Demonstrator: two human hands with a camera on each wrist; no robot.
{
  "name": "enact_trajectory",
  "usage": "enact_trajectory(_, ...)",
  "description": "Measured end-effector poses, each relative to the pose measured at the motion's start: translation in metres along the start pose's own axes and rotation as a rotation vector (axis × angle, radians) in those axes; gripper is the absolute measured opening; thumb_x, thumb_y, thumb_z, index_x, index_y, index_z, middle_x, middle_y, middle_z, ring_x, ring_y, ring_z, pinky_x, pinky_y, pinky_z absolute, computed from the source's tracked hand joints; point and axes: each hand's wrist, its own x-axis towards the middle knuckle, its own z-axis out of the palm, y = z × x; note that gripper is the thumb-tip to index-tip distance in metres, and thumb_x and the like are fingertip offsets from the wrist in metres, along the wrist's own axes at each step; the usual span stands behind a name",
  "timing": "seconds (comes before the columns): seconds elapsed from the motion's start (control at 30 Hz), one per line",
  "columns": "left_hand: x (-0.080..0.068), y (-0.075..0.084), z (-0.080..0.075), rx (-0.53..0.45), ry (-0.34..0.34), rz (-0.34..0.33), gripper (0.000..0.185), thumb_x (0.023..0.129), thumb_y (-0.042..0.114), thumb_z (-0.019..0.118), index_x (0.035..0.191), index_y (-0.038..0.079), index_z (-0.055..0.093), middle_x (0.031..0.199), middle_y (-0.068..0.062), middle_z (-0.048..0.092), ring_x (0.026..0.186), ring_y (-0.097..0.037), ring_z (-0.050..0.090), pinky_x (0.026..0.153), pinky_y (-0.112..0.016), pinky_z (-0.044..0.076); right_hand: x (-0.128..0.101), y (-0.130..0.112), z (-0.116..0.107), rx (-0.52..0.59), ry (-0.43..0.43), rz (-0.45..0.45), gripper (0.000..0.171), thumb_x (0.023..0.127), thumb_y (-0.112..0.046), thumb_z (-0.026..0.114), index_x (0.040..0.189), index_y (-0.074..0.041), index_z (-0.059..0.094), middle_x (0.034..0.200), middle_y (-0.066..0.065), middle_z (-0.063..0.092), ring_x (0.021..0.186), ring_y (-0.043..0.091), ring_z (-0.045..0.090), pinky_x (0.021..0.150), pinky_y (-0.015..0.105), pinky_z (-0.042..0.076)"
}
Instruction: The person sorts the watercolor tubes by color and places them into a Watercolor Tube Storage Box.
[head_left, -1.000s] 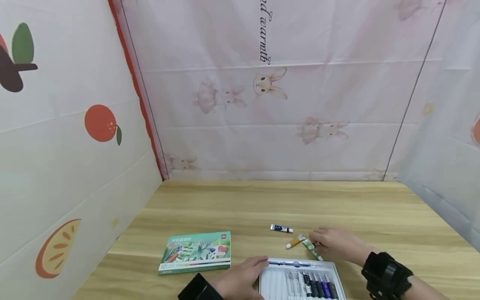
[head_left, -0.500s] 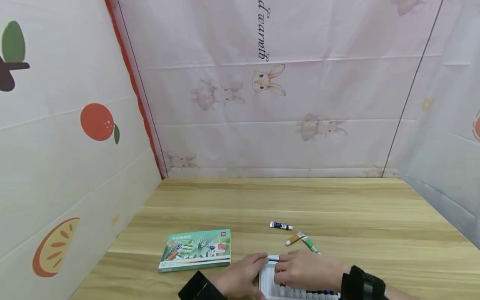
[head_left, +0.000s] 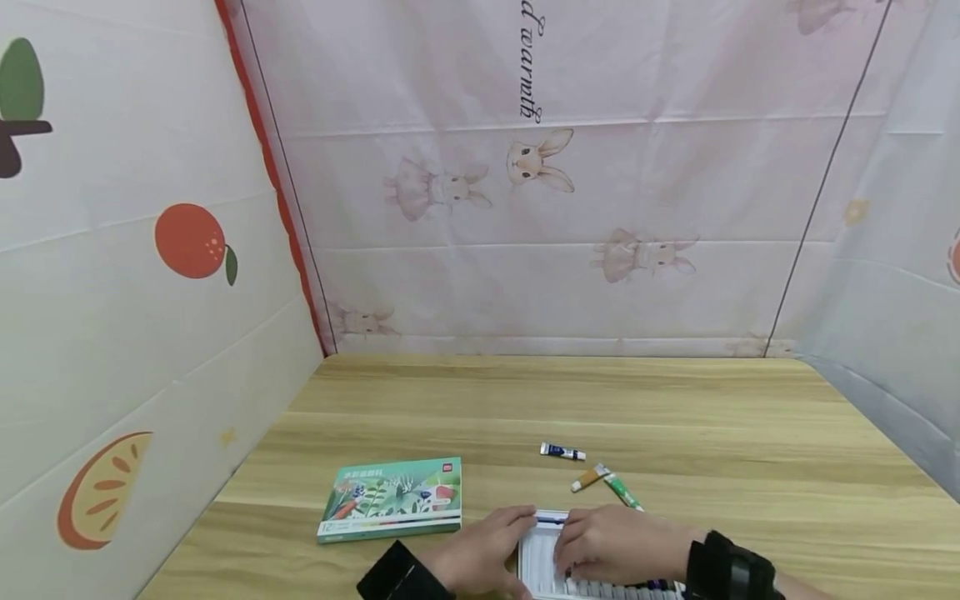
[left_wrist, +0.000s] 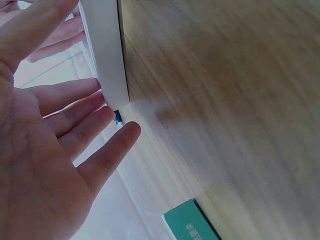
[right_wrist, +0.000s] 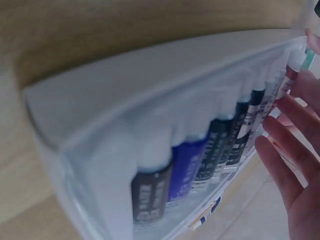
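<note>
A white plastic tray [head_left: 534, 557] holds a row of paint tubes [right_wrist: 187, 167] with white caps and dark, purple and black labels. My left hand [head_left: 487, 554] rests along the tray's left side, its fingers [left_wrist: 75, 115] mostly straight against the white wall. Over the tray, my right hand [head_left: 615, 542] bends its fingers down into the slots. In the right wrist view it pinches a paint tube with a reddish label [right_wrist: 288, 80] at the far end of the row. The right hand covers much of the tray in the head view.
Behind the tray lie a dark blue tube [head_left: 562, 452], an ochre tube [head_left: 589, 478] and a green tube [head_left: 622, 491]. A green illustrated paint box [head_left: 390, 500] lies to the left on the wooden table [head_left: 450, 400]. Printed cloth walls stand around the table.
My right hand has moved left from beside the green tube to over the tray, then slightly within it. The left hand stays at the tray's side; the loose tubes remain behind it.
</note>
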Motion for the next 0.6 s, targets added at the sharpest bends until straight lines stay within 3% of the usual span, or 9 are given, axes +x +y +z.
enact_trajectory(0.6, -0.0002, 0.0007, -0.0008, -0.04, -0.017, -0.003, 0.079, 0.074, 0.043, 0.072, 0.138, 0.009, 0.04, 0.143, 0.0, 0.033, 0.127, -0.012, 0.032, 0.098, -0.028, 0.037, 0.0045, -0.004, 0.0051, -0.043, 0.026, 0.075, 0.009, 0.083, -0.022, 0.069, 0.091, -0.022, 0.072, 0.095, -0.014, 0.058, 0.088, -0.004, 0.048, 0.069, 0.003, 0.036)
